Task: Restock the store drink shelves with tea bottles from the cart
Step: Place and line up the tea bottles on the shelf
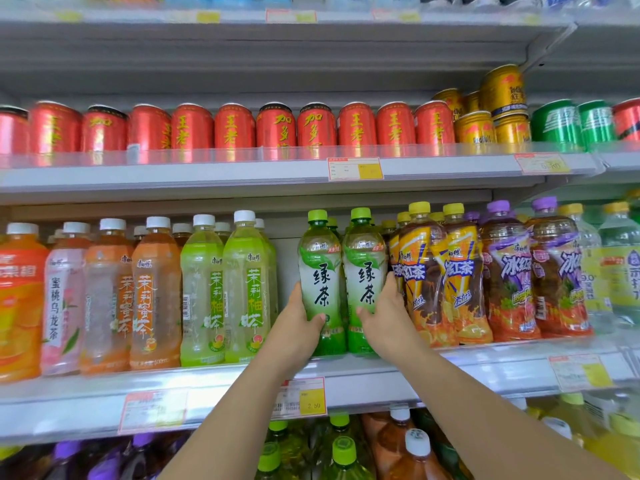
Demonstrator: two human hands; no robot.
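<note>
Two green tea bottles with green caps stand upright side by side at the front of the middle shelf (pixel 381 374). My left hand (pixel 298 327) is wrapped around the lower part of the left green tea bottle (pixel 320 271). My right hand (pixel 384 317) grips the right green tea bottle (pixel 365 268) from its right side. More green-capped bottles show behind them. A narrow gap lies between the left bottle and the pale green pomelo tea bottles (pixel 242 289). The cart is not in view.
Yellow iced tea bottles (pixel 446 271) press close on the right, purple-capped ones (pixel 512 271) beyond. Orange and pink tea bottles (pixel 104 299) fill the left. Red cans (pixel 235 129) line the shelf above; larger bottles (pixel 346 455) stand on the shelf below. Price tags (pixel 301 398) hang from the shelf edge.
</note>
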